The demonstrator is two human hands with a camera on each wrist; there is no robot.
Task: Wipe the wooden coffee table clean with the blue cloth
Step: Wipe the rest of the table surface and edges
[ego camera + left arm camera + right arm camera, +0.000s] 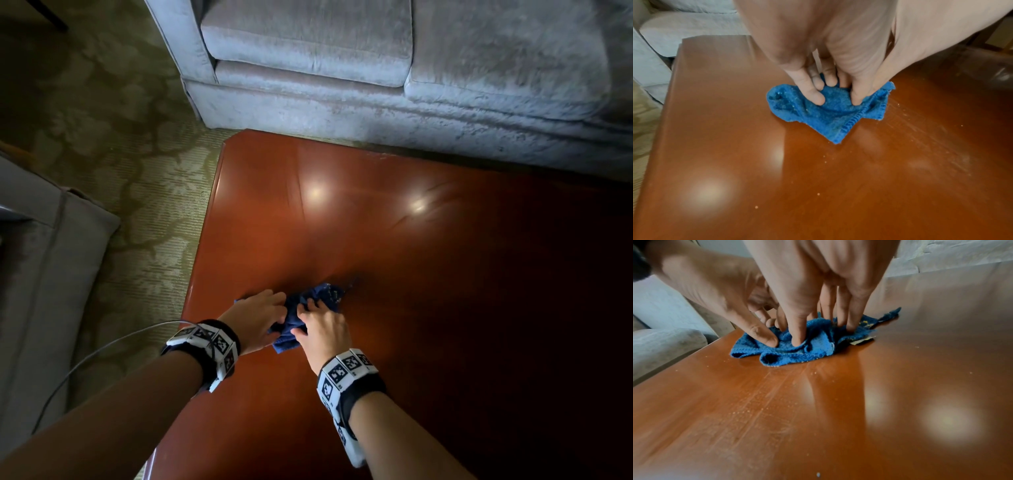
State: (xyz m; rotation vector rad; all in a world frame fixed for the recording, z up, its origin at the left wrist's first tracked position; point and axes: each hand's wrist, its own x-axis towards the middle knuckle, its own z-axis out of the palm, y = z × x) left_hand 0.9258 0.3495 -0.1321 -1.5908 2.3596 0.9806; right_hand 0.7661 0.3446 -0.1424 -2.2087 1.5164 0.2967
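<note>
A crumpled blue cloth (pixel 323 295) (pixel 828 116) (pixel 797 352) lies near the front left of the glossy wooden coffee table (pixel 411 240) (pixel 735 146) (pixel 900 369). My left hand (pixel 274 315) (pixel 824 91) (pixel 766 331) digs thumb and fingers into the cloth's left part and bunches it. My right hand (pixel 308 318) (pixel 824 334) grips the right part, thumb and fingertips pressed into the folds. Pale crumbs (pixel 818 194) and dusty streaks (pixel 756 402) lie on the wood in front of the cloth. Yellowish bits cling to the cloth's far corner (pixel 865 322).
A grey velvet sofa (pixel 376 68) stands along the table's far edge. Another grey seat (pixel 34 257) is at the left, across patterned carpet (pixel 137 171). The table's left edge (pixel 205 240) is close to the hands. A cable (pixel 102 349) trails from my left wrist.
</note>
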